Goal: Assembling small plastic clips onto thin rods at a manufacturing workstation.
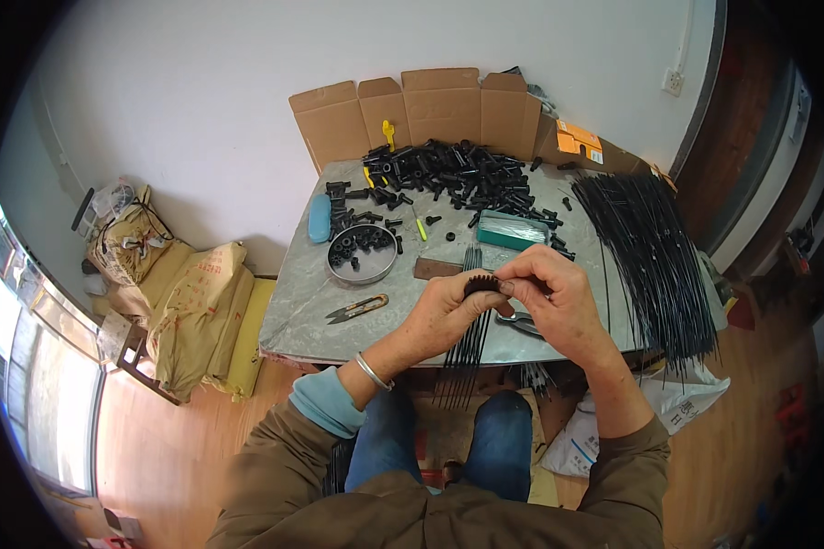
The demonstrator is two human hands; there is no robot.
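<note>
Over the table's front edge, my left hand (449, 316) is closed round a dark, curved piece with a ridged edge (482, 285); its exact kind I cannot make out. My right hand (551, 295) pinches with thumb and forefinger at the right end of that piece. Beneath my hands lies a bundle of thin black rods (462, 371), its ends jutting past the table edge. Scissors with dark handles (522, 322) are partly covered by my right hand. A brown flat block (435, 268) and a green box with a clear top (513, 231) sit just beyond.
Black tubular parts (467, 174) are heaped at the back before a cardboard screen (439, 105). A round tin (363, 256) holds small black parts. Thread snips (357, 309) and a blue case (319, 218) lie left. Many long black rods (650, 265) cover the right side.
</note>
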